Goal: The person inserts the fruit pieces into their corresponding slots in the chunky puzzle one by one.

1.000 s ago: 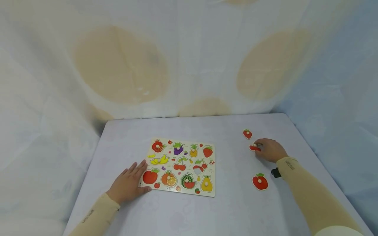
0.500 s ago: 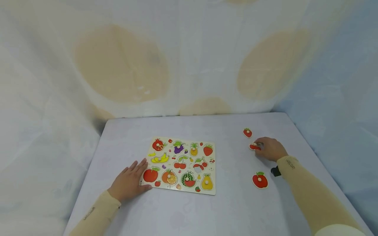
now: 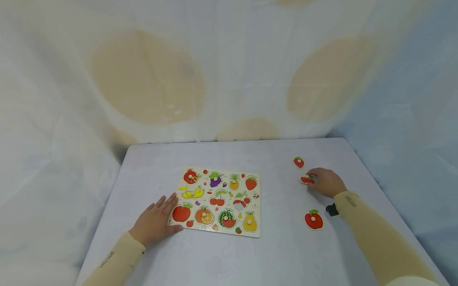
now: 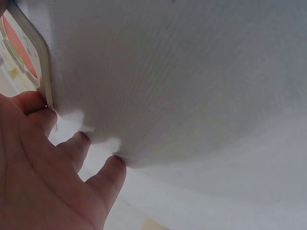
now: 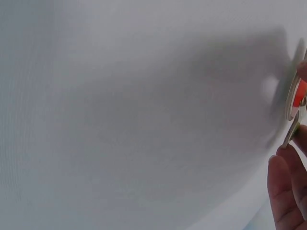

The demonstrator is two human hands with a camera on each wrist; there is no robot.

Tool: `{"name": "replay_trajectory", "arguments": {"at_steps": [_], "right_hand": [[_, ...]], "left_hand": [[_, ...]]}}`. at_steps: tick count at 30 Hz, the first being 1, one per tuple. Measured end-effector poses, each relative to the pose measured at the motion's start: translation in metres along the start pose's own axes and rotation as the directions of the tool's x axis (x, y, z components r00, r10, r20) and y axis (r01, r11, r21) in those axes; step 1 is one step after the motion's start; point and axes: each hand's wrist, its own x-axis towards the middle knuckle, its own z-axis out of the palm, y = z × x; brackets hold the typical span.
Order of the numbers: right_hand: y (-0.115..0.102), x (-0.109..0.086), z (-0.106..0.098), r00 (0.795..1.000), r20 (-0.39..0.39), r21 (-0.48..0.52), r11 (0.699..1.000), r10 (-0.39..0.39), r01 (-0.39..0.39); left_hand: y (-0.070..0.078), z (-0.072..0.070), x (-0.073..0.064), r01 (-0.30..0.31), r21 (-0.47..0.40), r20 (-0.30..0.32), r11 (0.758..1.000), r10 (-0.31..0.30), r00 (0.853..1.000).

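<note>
My left hand lies spread at the left edge of the wooden fruit puzzle board, its thumb at the lower left corner. In the left wrist view the fingertips press the tablecloth beside the board. To the right of the board, my right hand pinches a red puzzle piece. Only part of that piece shows in the right wrist view, red with a pale rim, close over the cloth. Just beyond it lies a strawberry piece. An apple piece with a round knob lies nearer me.
Several knobbed fruit pieces sit in the board, such as the watermelon and the pear. The white-covered table meets a pale cloth backdrop behind and at both sides.
</note>
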Motion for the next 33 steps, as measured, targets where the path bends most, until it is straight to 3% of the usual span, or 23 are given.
{"name": "replay_trajectory", "arguments": {"at_steps": [5,12,19,33], "right_hand": [[-0.026,-0.004,-0.007,0.999,0.007,0.041,0.998,-0.049,0.049],[-0.082,-0.006,-0.003,0.981,0.001,0.048,0.98,-0.195,0.195],[-0.14,-0.013,0.007,0.972,0.025,0.06,0.971,-0.233,0.231],[-0.234,-0.016,0.036,0.924,0.132,0.053,0.933,-0.359,0.355]], "left_hand": [[-0.004,0.002,-0.001,0.008,-0.002,-0.007,1.0,-0.008,1.0],[-0.008,0.007,0.0,0.008,0.004,-0.007,1.0,-0.008,1.0],[-0.008,0.007,0.001,0.009,0.004,-0.002,1.0,-0.009,1.0],[-0.006,0.01,0.004,0.0,0.005,0.003,1.0,0.0,1.0]]}}
